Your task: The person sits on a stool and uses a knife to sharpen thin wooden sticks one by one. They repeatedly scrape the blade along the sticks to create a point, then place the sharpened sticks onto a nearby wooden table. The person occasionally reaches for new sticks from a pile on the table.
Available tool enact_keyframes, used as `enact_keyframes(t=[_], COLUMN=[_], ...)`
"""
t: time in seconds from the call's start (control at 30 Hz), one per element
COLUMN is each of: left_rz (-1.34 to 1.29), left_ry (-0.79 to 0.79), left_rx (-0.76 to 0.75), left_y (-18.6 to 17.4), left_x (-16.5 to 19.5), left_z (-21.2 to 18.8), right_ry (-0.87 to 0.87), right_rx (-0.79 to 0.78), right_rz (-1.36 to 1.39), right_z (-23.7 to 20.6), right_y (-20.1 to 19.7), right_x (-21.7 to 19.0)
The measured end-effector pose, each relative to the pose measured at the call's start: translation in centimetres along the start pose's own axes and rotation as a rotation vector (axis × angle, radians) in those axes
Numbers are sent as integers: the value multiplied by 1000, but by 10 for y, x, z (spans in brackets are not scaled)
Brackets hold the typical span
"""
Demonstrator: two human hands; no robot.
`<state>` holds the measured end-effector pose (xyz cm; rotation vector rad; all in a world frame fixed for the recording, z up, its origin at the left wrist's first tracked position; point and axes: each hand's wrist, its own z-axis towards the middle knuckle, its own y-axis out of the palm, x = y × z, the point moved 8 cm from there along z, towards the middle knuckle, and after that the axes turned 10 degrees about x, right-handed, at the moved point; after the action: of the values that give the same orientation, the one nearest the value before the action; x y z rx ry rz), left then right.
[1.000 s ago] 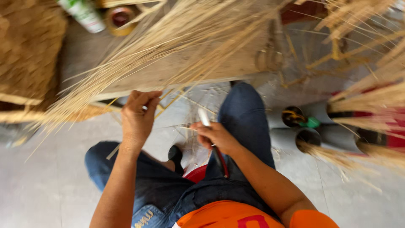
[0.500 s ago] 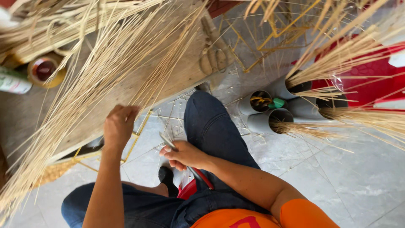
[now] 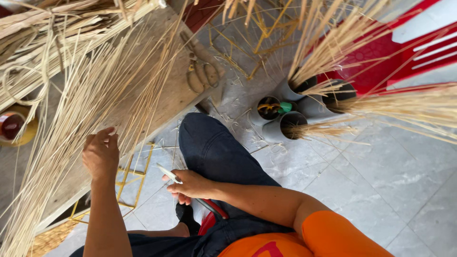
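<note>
Fingers of the left hand [image 3: 101, 154] pinch thin straw stalks [image 3: 90, 95] lying on the wooden worktop [image 3: 178, 93]; right hand [image 3: 190, 184], below the worktop, grips a knife [image 3: 170, 173]; its blade could nick the knee [image 3: 209, 143] beside it

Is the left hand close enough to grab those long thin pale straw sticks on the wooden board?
Probably yes. The left hand already rests against the long thin pale straw sticks lying on the wooden board, and nothing blocks it.
</note>
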<state>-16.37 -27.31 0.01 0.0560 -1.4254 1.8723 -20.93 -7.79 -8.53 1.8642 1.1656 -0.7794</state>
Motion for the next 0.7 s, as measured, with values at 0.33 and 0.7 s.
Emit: enact_keyframes(t=[0.33,0.7], left_rz=[36,25], left_ry=[232,331], left_rx=[30,92], left_y=[-13,1], left_x=[21,61], left_z=[-41,-44], right_ry=[-58,-392], right_rx=[43,136], right_rz=[363,714], right_z=[10,30], right_y=[-15,-106], right_x=[-20,-125])
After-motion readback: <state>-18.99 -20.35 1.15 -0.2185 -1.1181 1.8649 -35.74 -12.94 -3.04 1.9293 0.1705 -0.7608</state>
